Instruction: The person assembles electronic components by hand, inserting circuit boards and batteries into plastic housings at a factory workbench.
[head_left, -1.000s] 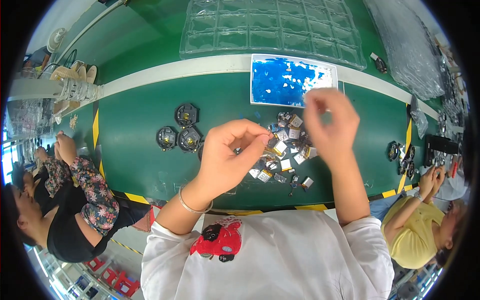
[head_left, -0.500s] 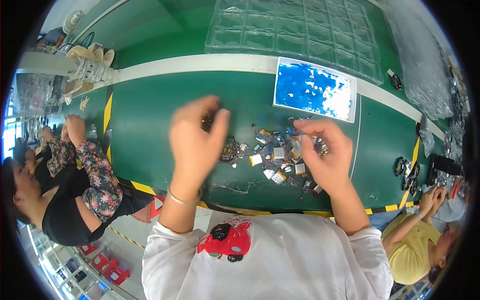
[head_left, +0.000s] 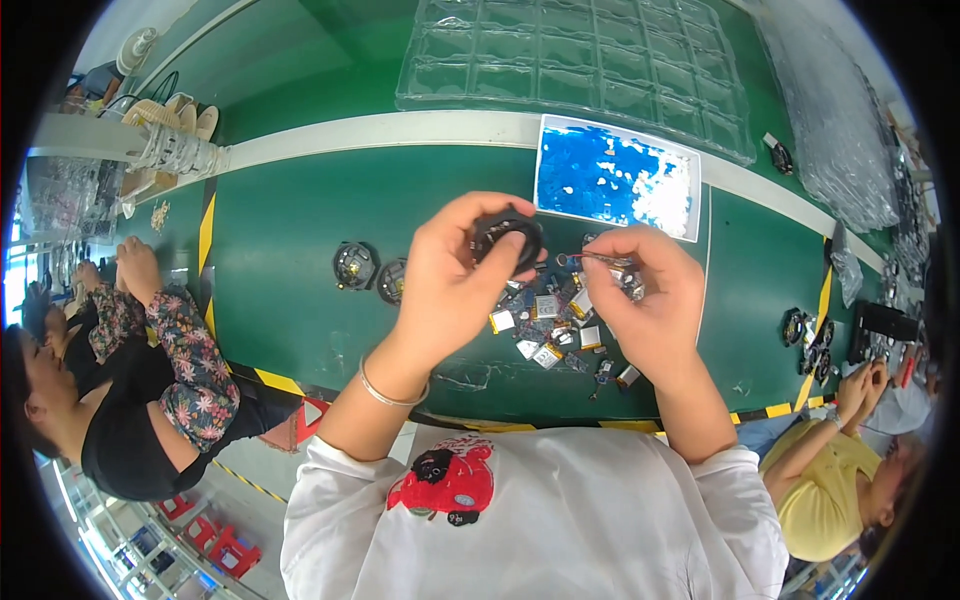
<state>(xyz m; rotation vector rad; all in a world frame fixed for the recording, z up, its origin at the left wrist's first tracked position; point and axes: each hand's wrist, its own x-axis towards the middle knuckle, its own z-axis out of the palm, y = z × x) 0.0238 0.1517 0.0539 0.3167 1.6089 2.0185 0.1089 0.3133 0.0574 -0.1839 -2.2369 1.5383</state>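
Observation:
My left hand is closed around a round black housing, with the thumb pressed across its face. Close by, my right hand pinches a thin slender piece between thumb and forefinger. A small round end shows at its tip; its exact kind is too small to make out. The two hands are apart. Beneath and between them lies a loose pile of small silver flat batteries and little electronic parts. Left of my left hand rest two open round black housings, one fully visible, the other partly hidden by the hand.
A white box with blue and white contents stands beyond my hands. Behind it lies a clear plastic compartment tray. Several black round parts sit at right. Co-workers sit at left and right.
My left hand has moved right, toward my right hand, bringing the black housing into plain view. The round housings at left are now uncovered. My right hand has barely shifted.

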